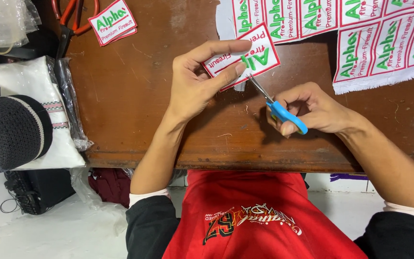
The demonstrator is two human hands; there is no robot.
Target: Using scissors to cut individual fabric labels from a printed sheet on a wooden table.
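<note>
I see first the brown wooden worktop (135, 96), which fills most of the view and shows scratches and a few loose threads. At its left edge lies a white folded cloth in clear plastic wrap (34, 86), and a black knitted cap (5, 134) rests on top of it. On the far right part of the worktop lies a white fabric sheet of uncut patches (384, 43), each patch white with a red border and green and red stitching; a second strip of the same patches (283, 19) lies just beside it at the top edge. Near the top left I see large scissors with orange handles (70, 19), and next to them a small stack of finished patches (113, 21).

My left hand (197, 81) is grasping one single patch (245, 55) between the thumb and the stretched fingers, holding it a little above the worktop, in the middle of the view and below the strip. My right hand (312, 108) is clenched around the blue handles of small scissors (279, 108). Their thin metal blades point up and to the left, and the tips meet the lower edge of the single patch, where a small white scrap hangs.
</note>
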